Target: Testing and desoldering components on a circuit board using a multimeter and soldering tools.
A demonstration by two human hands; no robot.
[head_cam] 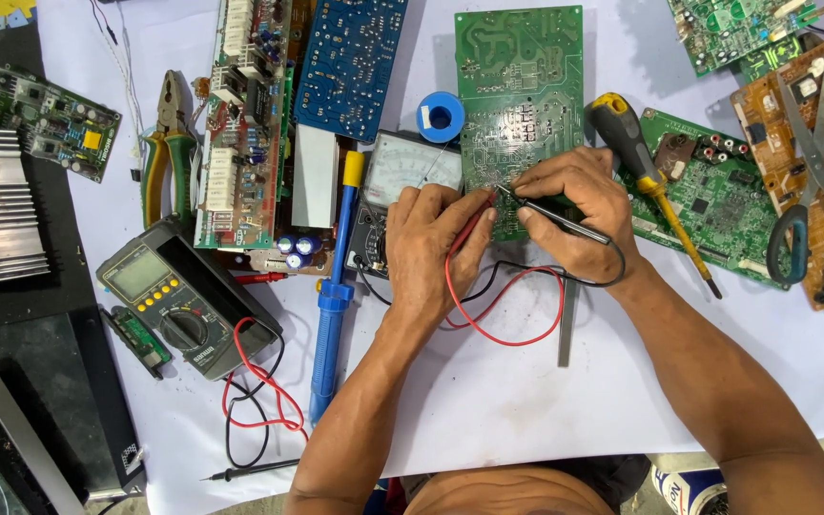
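Head view, near to far: both forearms reach away from the body over the white sheet (526,381). The left hand (428,243) pinches a red probe (474,224); the right hand (574,215) pinches a black probe (550,212), whose long axis runs right to left. Both tips meet just beyond the fingers on the near edge of the green circuit board (519,86), which stretches away lengthwise. The right hand lies nearer the board. An analog meter (402,172) sits left of it.

Bright even daylight, soft shadows, sharp focus, slight edge distortion.
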